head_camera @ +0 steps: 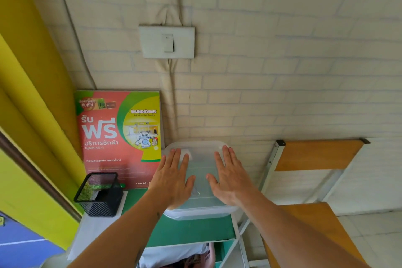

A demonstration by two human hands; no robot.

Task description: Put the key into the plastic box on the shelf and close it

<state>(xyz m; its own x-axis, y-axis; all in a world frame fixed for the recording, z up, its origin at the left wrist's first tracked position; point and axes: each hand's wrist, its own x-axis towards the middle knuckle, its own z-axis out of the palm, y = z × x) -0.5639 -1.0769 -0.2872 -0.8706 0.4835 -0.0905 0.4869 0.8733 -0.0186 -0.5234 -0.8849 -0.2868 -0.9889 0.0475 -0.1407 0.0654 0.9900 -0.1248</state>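
1. The wall fills most of what you see, with a light switch up high. The shelf is pushed against it so things can lean back.
2. The poster leans on the wall at the left, so it stands up by itself.
3. The shelf has a green top, which holds the box.
4. The box sits at the back of the shelf, near the wall, with its lid on top.
5. Your left hand lies flat on the left of the lid, fingers spread wide and holding nothing. I think it pushes down to snap the lid shut.
6. Your right hand lies flat on the right side, fingers spread too, holding nothing. 2 hands press both sides evenly.
7. The cup of black mesh stands left of the box, out of your way.
8. The key: I cannot tell where it is. It may be inside the cloudy box.
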